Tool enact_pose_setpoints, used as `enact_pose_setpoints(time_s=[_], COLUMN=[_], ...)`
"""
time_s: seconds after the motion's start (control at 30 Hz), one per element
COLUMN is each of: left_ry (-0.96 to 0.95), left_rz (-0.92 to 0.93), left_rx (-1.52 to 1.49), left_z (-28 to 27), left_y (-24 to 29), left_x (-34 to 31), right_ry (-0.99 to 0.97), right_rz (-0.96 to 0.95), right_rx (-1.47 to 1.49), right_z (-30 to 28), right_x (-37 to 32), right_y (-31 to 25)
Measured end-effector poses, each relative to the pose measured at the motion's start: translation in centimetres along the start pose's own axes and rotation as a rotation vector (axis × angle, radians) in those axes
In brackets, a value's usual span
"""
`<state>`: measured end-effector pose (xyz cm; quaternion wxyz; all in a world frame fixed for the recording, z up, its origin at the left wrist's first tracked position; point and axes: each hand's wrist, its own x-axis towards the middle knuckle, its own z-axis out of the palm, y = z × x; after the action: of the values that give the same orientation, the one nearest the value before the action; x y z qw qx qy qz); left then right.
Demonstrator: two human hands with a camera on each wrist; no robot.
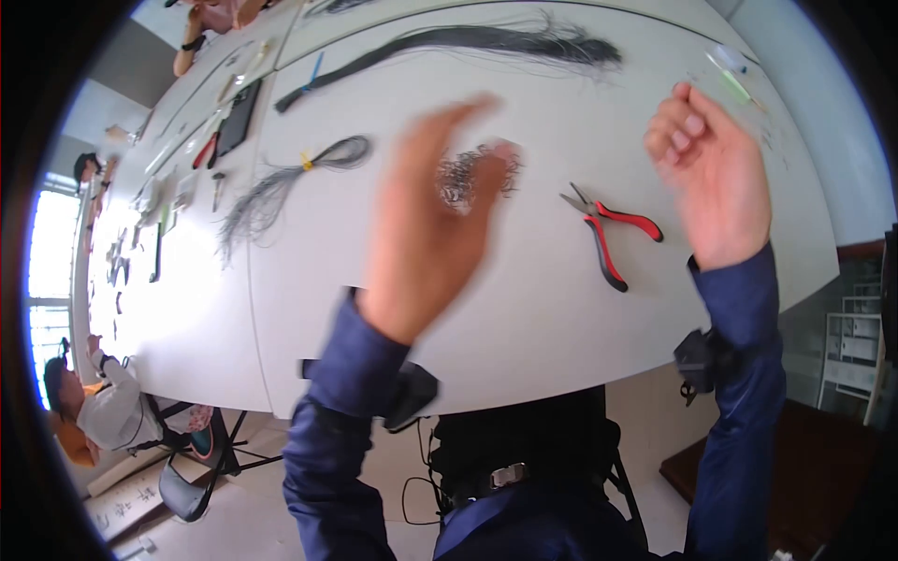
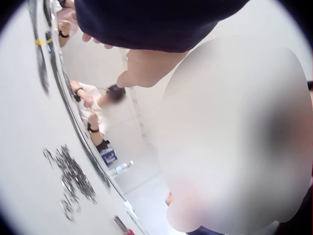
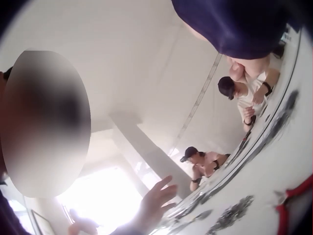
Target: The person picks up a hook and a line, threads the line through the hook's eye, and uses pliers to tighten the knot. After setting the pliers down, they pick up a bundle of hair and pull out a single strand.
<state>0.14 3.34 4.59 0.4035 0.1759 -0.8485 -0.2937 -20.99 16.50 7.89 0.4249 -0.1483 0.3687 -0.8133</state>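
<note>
My left hand (image 1: 430,220), blurred, is raised over the table with thumb and fingers spread apart, holding nothing. It overlaps a pile of small bent dark wire pieces (image 1: 456,184) in the head view; the left wrist view shows the pile whole, lying loose on the white surface. On the right, my right hand (image 1: 718,178) is lifted palm-up with its fingers loosely bent and nothing in them. Between the hands lie pliers (image 1: 599,213) with red and black handles, their jaws parted and pointing away from me.
A long dark wire bundle (image 1: 449,42) stretches across the far side. Left of the pile lies a smaller bundle (image 1: 306,161) tied in yellow. A black tray-like thing (image 1: 238,117) and other tools are further left. Other people sit around the table (image 1: 327,252).
</note>
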Motion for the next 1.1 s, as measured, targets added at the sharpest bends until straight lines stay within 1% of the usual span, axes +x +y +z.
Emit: enact_pose_setpoints(time_s=[0.07, 0.13, 0.17, 0.27, 0.4, 0.5, 0.53, 0.6, 0.63, 0.7, 0.73, 0.8, 0.83, 0.87, 0.93, 0.97, 1.0, 1.07, 1.1], left_ry=[-0.197, -0.401, -0.411, -0.314, -0.316, -0.066, -0.103, -0.196, -0.232, -0.305, -0.32, -0.352, -0.37, -0.364, -0.313, -0.29, -0.26, -0.261, -0.264], left_rz=[-0.248, -0.471, -0.514, -0.465, -0.539, -0.188, -0.114, -0.112, -0.223, -0.446, -0.445, -0.433, -0.484, -0.502, -0.494, -0.455, -0.418, -0.391, -0.367], left_rx=[-0.278, -0.652, -0.604, -0.577, -0.536, -0.259, -0.238, -0.288, -0.374, -0.545, -0.52, -0.478, -0.47, -0.452, -0.348, -0.284, -0.215, -0.16, -0.138], left_z=[2.4, 2.6, 2.1, 1.6, 0.8, 3.3, 3.8, 4.5, 4.3, 3.8, 3.6, 2.9, 2.3, 2.0, 1.6, 1.3, 0.9, 0.5, 0.5], left_y=[3.0, 3.0, 2.9, 1.7, 0.5, 1.2, 1.4, 2.0, 2.1, 2.1, 1.8, 1.2, 1.4, 1.4, 1.2, 1.0, 0.8, 0.9, 1.0], left_x=[-0.8, -0.3, 0.0, -0.5, -1.0, -2.0, -2.2, -2.2, -2.0, -1.7, -1.9, -2.3, -2.3, -2.3, -2.3, -2.3, -2.2, -2.0, -2.0], right_ry=[0.022, 0.059, 0.073, 0.108, 0.116, 0.082, 0.082, 0.075, 0.047, 0.072, 0.085, 0.085, 0.092, -0.003, 0.052, 0.028, 0.072, 0.151, 0.118], right_rz=[0.04, 0.058, 0.037, 0.054, 0.161, 0.212, 0.218, 0.232, 0.233, 0.195, 0.174, 0.194, 0.196, 0.251, 0.265, 0.219, 0.018, -0.414, -0.588], right_rx=[0.077, 0.109, 0.099, 0.067, -0.022, 0.107, 0.112, 0.121, 0.153, 0.147, 0.144, 0.118, 0.098, 0.068, -0.422, -0.745, -1.09, -1.753, -1.759], right_z=[1.4, 2.3, 1.9, 0.1, -1.1, -0.7, -0.1, 1.1, 1.1, 0.1, -0.4, -1.1, -1.8, -3.2, -1.3, -2.1, -2.9, -4.2, -3.7], right_x=[-1.0, -1.3, -1.0, -0.1, -0.2, -1.0, -1.4, -2.1, -2.1, -1.7, -1.4, -1.2, -1.1, -0.8, -1.9, -1.8, -1.9, -2.1, -2.3], right_y=[2.3, 3.5, 3.6, 3.4, 3.5, 3.7, 3.9, 4.2, 4.2, 3.9, 4.0, 4.3, 4.3, 4.5, 3.3, 2.8, 2.7, 2.6, 2.5])
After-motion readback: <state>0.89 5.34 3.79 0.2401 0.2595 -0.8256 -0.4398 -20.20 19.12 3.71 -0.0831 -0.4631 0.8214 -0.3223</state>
